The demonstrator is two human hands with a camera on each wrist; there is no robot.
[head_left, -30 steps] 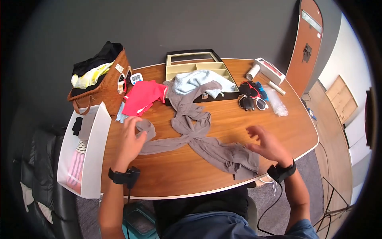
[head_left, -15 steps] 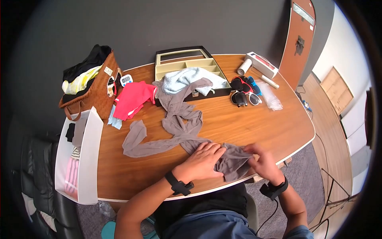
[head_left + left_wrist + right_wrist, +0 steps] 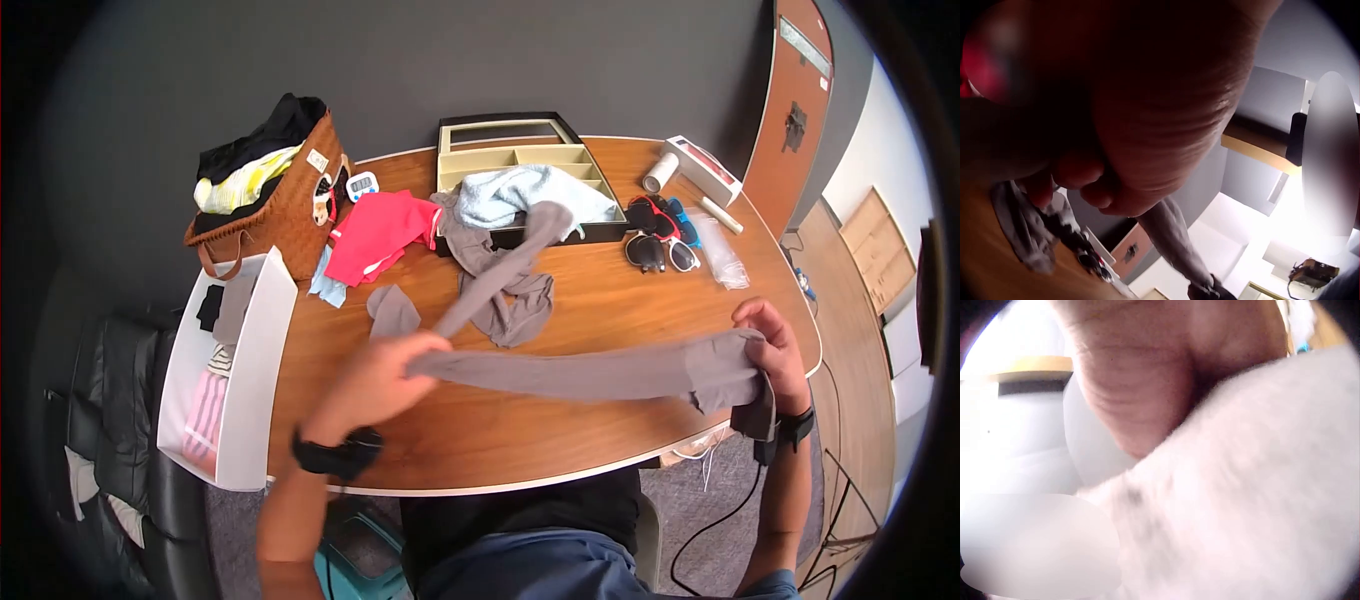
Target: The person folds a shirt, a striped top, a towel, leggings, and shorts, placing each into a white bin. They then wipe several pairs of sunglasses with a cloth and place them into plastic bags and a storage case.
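Observation:
A long grey cloth (image 3: 590, 374) is stretched between the two hands above the table's front part. The left hand (image 3: 375, 385) grips it at the left, and in the left wrist view that hand's curled fingers (image 3: 1079, 175) close round it. The right hand (image 3: 775, 350) pinches its right end, with a flap hanging below. From the left hand another length of the cloth rises toward the open box (image 3: 512, 157), while more lies bunched on the wood. In the right wrist view the cloth (image 3: 1241, 487) looks pale and covers much of the right palm.
Left are a white bin (image 3: 250, 385) of folded clothes and a brown basket (image 3: 290, 225). A red garment (image 3: 385, 235), a timer (image 3: 362, 185) and a light-blue cloth (image 3: 525, 193) lie toward the back. Right are sunglasses (image 3: 655, 235), a clear bag (image 3: 722, 255) and a white box (image 3: 703, 172).
The left hand first reached right onto the cloth near the right hand, then pulled back left gripping it. The right hand has lifted its end, and the stretch between them is now off the table.

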